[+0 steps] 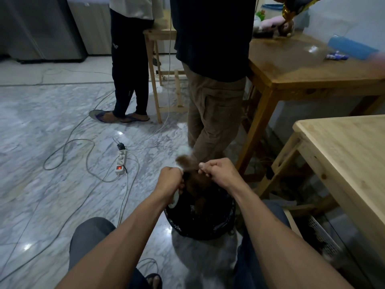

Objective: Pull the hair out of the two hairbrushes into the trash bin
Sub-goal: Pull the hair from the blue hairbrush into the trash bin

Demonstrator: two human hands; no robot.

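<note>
1. Sitting close to the camera, the person has both knees low in the view, and between them stands the trash bin (200,217), round and lined with a black bag.
2. Above the bin's far rim, the left hand (169,180) is closed in a fist around the white handle of a hairbrush (175,198); only a pale part shows under the hand.
3. The right hand (218,172) has its fingers pinched together on a tuft of brown hair (187,163), which hangs between the two hands and down toward the bin.
4. The hair is reddish brown and blurred; the brush head is hidden behind it.
5. To the right is a light wooden table (343,155); to the left on the marble floor, a power strip (120,161) with cables.
6. Farther away two people stand beside a darker wooden table (291,67).
</note>
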